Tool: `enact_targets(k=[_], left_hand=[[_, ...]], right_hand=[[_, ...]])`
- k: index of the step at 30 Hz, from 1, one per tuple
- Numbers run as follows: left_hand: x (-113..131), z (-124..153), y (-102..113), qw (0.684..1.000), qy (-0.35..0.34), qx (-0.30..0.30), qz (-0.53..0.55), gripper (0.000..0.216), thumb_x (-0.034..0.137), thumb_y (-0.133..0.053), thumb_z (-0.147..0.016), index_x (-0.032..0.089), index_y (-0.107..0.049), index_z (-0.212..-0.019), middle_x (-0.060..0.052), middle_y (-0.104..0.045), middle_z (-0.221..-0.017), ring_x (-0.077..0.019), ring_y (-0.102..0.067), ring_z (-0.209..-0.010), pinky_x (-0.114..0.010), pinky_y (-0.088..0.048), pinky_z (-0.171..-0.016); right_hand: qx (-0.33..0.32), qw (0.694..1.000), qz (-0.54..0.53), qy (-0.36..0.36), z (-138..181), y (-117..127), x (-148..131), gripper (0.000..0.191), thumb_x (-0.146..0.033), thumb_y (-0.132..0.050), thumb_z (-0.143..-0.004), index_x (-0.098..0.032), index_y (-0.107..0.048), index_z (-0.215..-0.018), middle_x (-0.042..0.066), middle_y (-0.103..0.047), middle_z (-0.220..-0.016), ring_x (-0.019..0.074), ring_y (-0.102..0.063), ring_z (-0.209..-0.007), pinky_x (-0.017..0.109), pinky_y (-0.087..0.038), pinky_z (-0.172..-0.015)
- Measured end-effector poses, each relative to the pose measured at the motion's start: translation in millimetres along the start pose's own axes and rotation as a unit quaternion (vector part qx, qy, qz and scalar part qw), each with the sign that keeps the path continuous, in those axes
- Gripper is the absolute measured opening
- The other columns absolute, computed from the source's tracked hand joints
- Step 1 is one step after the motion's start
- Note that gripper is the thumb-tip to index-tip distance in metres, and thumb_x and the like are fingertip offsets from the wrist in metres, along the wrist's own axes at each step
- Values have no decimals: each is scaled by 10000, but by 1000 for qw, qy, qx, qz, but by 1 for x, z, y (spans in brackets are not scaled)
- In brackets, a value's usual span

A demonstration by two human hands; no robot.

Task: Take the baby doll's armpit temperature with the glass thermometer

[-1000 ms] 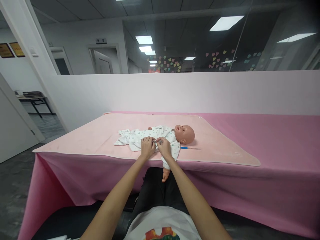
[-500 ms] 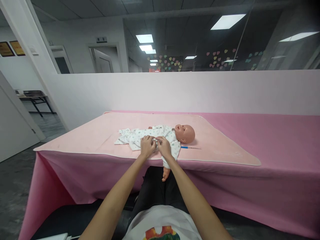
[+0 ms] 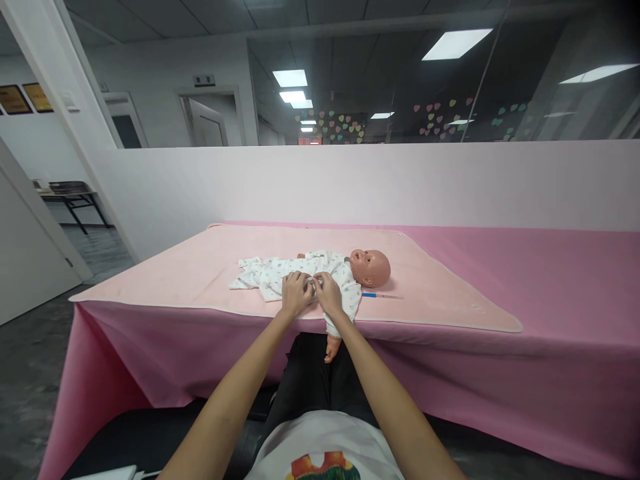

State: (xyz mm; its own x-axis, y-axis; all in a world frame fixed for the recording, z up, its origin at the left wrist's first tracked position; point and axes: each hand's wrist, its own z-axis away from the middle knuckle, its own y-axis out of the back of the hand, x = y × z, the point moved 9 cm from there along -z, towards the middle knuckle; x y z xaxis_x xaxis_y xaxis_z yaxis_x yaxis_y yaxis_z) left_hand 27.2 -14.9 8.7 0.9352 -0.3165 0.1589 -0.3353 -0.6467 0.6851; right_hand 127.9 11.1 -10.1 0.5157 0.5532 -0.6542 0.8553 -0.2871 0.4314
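Observation:
A baby doll lies on its back on a pale pink blanket, head to the right. It wears a white patterned romper. One doll arm hangs over the table's near edge. My left hand and my right hand rest side by side on the doll's belly, fingers curled and pinching the front of the romper where its edges meet. What lies exactly between the fingertips is too small to see.
A thin blue-tipped thermometer lies on the blanket just below the doll's head. The table wears a darker pink cloth. A low white partition wall stands behind it. A doorway and a dark side table are at left.
My two hands have drawn slightly closer together on the romper's front. The doll and the thermometer have not moved.

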Motion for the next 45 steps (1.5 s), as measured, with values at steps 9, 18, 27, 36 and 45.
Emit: enact_targets(k=[9, 18, 27, 36, 45], left_hand=[[5, 1, -1, 1000, -16, -1, -19, 176, 245, -400, -816, 198, -554, -887, -68, -563, -876, -216, -486, -850, -358, -334, -770], [8, 2, 2, 1000, -22, 3, -15, 173, 191, -407, -809, 197, -554, -900, -71, -574, -889, -215, -501, -856, -378, -308, -828], [5, 2, 2, 1000, -21, 9, -7, 161, 172, -390, -813, 189, -545, -855, -59, -581, -850, -201, -505, -832, -363, -317, -827], [3, 1, 3, 1000, -11, 17, 8, 144, 172, -392, -803, 192, -534, -824, -44, -594, -829, -189, -514, -821, -362, -319, -838], [3, 0, 7, 1000, -6, 20, 20, 84, 216, -428, -774, 193, -509, -770, -32, -573, -787, -188, -502, -799, -352, -334, -800]], right_hand=[[-1, 1000, 0, 8, 0, 0, -2, 198, -256, -382, -840, -228, -573, -886, 26, -604, -901, 169, -551, -817, 271, -405, -712], [1, 1000, 2, 7, 0, 0, -1, 183, -236, -402, -830, -221, -574, -890, 31, -606, -908, 169, -555, -833, 273, -409, -725], [5, 1000, 1, 4, -1, -1, 2, 172, -235, -421, -824, -215, -585, -872, 37, -617, -893, 176, -561, -834, 279, -413, -726], [6, 1000, -3, 1, -1, 0, 3, 175, -230, -424, -823, -210, -594, -859, 38, -624, -898, 180, -567, -840, 285, -415, -743], [4, 1000, -4, -11, -2, -1, 6, 179, -224, -425, -809, -209, -597, -860, 35, -628, -898, 172, -570, -845, 279, -419, -757]])
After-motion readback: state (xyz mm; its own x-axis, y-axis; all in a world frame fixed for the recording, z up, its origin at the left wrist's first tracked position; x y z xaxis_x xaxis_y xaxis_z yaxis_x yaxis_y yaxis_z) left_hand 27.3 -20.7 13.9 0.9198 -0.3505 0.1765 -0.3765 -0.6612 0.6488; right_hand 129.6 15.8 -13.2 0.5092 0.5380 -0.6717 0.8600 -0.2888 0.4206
